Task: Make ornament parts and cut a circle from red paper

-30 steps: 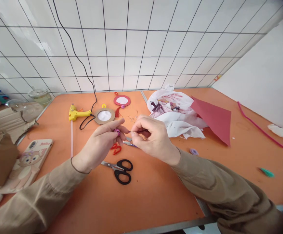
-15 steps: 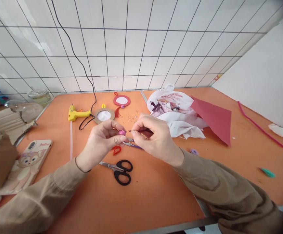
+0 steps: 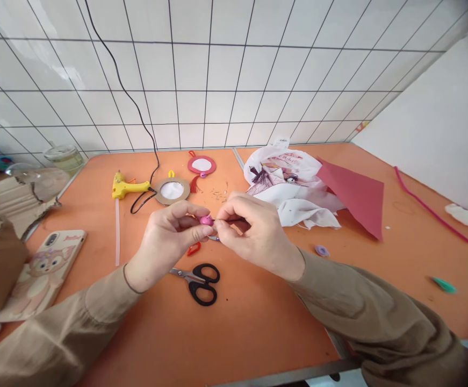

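My left hand (image 3: 169, 236) pinches a small round pink bell (image 3: 206, 220) between thumb and fingertips. Close against its right side, my right hand (image 3: 253, 231) is closed on a thin dark cord (image 3: 237, 219), mostly hidden by the fingers. The cord's tip meets the bell, but whether it passes through cannot be made out. Below the hands lie black-handled scissors (image 3: 197, 282) with open handles toward me. A red loop-shaped piece (image 3: 194, 248) and part of a second pair of scissors (image 3: 215, 238) show under the fingers.
Behind are a cardboard ring (image 3: 184, 194), a red ring ornament (image 3: 213, 165) with tassel, and a yellow glue gun (image 3: 131, 187). A white plastic bag (image 3: 306, 207) and red sheet (image 3: 362, 199) lie right. A phone (image 3: 52, 269) and cardboard box (image 3: 0, 263) stand left.
The hands have come together: the cord's tip, apart from the bell before, is now at it. The bell has shifted slightly right; the right hand covers more of the second scissors.
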The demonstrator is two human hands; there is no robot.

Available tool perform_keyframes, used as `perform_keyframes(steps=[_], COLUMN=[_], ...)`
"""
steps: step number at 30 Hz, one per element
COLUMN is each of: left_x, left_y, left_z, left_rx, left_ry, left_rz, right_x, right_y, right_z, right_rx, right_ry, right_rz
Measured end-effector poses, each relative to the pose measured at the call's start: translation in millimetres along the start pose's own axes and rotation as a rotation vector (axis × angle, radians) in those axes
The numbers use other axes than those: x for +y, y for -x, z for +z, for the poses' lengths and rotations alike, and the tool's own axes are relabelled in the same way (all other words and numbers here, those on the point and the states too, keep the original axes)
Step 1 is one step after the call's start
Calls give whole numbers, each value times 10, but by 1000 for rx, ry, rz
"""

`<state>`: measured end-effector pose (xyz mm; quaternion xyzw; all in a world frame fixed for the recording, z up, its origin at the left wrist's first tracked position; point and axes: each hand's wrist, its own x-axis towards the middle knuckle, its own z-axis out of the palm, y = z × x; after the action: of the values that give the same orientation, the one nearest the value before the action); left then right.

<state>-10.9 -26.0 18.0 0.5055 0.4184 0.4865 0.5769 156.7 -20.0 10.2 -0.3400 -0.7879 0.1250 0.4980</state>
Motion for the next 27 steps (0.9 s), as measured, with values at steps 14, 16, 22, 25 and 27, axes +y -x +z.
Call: perform_keyframes(steps=[14,16,22,25,27], left_x=[-69,-84,-116,-103,-79], left_y=[10,7,-13,3,23], left_z=[-58,-73,-110,-111,-108], left_rx=[-75,-86,-87,-100,-110], left_ry=[-221,-268,-434,-474,-503], left_rz=[148,190,254,283,316], right_x=[-25,-27,-20,1,15], right_y=[15,16,18,24,29], right_z=[5,4,3,11,17], right_rx=[-22,-36,-72,-69,-71], right_ry=[-40,-61,-100,-94,-88], right_rz=[33,54,80,82,82])
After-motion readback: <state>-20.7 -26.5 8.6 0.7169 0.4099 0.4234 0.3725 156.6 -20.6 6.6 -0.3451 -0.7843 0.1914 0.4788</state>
